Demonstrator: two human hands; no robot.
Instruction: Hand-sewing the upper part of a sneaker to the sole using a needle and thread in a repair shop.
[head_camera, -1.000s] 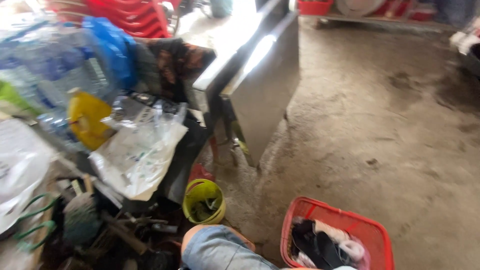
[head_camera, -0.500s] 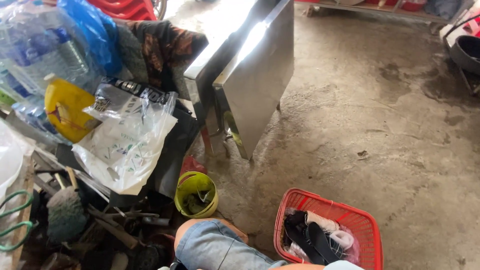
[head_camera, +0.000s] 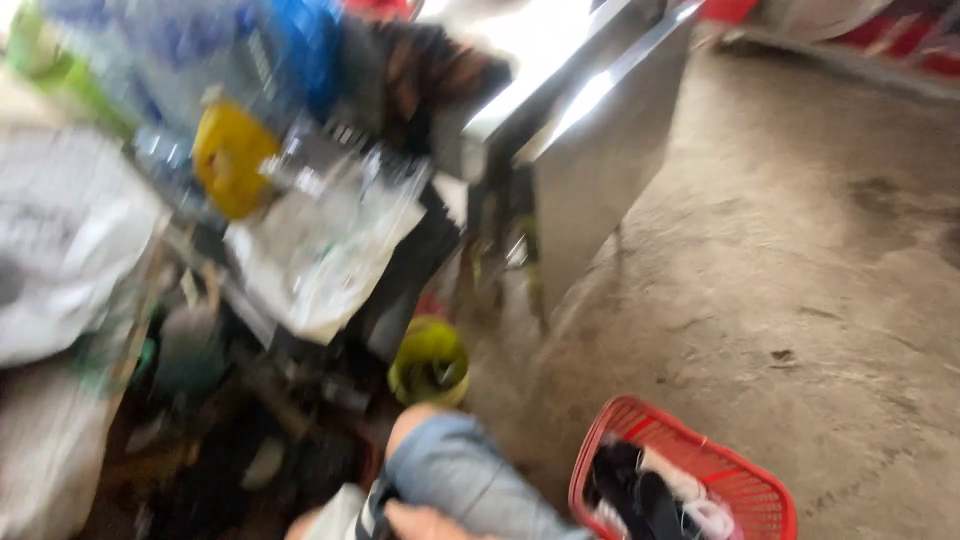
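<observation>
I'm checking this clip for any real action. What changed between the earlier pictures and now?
Mostly the view moved: it swung and blurred, so the red basket, the yellow-green bucket and the metal cabinet sit differently in the picture. A hand now shows at the bottom edge by the denim-clad knee; which hand it is cannot be told. Nothing was visibly taken or let go. The clutter pile, basket and bucket kept their places on the floor.

Only part of 1 hand (head_camera: 425, 522) shows, low at the bottom edge of the blurred view, its fingers curled against a bent knee (head_camera: 450, 470) in light blue cloth. Which hand it is cannot be told.
</observation>
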